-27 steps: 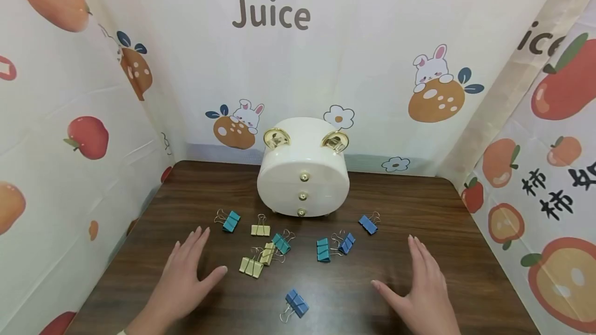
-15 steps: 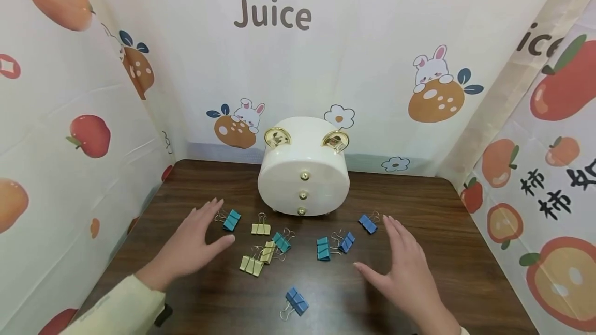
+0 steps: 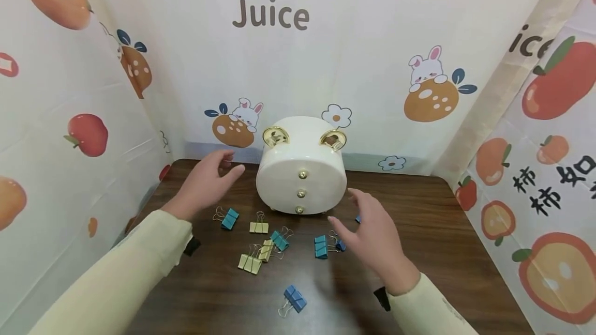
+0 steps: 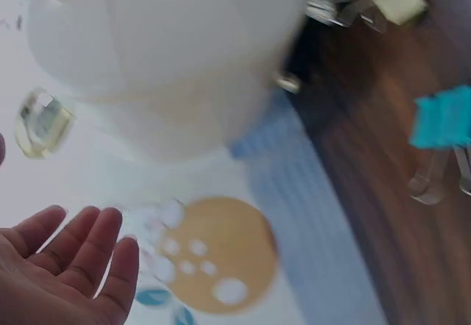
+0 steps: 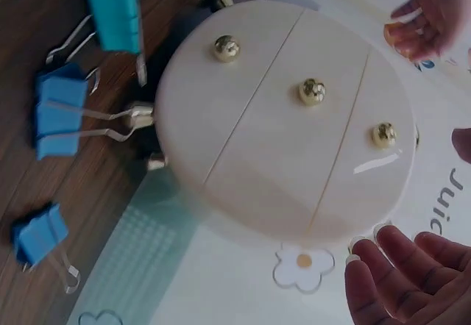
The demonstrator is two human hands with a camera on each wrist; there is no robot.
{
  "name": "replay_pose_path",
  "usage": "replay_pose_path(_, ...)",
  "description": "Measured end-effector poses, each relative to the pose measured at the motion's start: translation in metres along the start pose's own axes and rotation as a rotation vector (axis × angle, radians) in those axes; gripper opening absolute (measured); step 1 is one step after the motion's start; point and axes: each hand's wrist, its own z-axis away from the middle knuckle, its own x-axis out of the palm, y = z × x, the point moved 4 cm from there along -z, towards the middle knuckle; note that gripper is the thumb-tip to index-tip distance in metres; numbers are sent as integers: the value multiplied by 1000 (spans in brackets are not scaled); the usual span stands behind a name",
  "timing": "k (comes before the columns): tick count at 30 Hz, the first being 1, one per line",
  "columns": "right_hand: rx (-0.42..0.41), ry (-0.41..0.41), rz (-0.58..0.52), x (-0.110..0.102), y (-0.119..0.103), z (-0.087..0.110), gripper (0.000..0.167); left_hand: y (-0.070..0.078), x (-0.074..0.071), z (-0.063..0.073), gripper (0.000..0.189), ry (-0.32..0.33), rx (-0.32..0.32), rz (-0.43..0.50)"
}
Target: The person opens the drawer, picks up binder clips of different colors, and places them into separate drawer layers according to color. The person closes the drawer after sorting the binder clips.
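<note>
A white rounded drawer box (image 3: pixel 279 182) with gold ears and three gold knobs stands at the back of the table. In the right wrist view, seams divide its front (image 5: pixel 272 134) into three drawers. My left hand (image 3: pixel 205 182) is raised on the box's left, fingers loosely bent, holding nothing. On the other side, my right hand (image 3: pixel 372 231) is at the box's lower right, fingers spread and apart from it in the right wrist view. The right hand partly hides two blue binder clips (image 3: pixel 341 245) in the head view.
In front of the box lie teal binder clips (image 3: pixel 229 218), yellow binder clips (image 3: pixel 250 263) and a blue binder clip (image 3: pixel 295 298) nearest me. A printed curtain (image 3: pixel 372 40) hangs behind the dark wooden table (image 3: pixel 223 299) and on both sides.
Both hands have moved forward and inward from the table's front, toward the two sides of the drawer box. The clips and box have stayed in place.
</note>
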Motion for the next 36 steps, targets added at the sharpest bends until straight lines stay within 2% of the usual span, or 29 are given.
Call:
replay_pose_path(4,-31,3,4,11,-11,-16,66,23,4,-20,76,-1,34,-5)
replay_pose_path(9,-101,-26,51,24,-22,-38,59,52,2,-45,75,-24,82,-79)
replay_pose_path(14,-177,-31,96,35,-28,-55,56,68,2,-65,69,-37,101,-137)
replay_pose_path(17,-201,-13,88,40,-33,-63,52,76,5,-74,63,-30,113,-126)
replay_pose_path(20,-207,-9,85,46,-38,-70,45,80,10,-83,54,-5,116,-88)
replay_pose_path(24,-212,2,107,53,-44,-76,37,77,15,-91,47,18,93,-48)
replay_pose_path(31,-246,70,138,60,-51,-81,28,71,26,-102,44,20,77,-18)
replay_pose_path(36,-266,119,162,63,-52,-82,23,69,32,-105,42,6,63,-27)
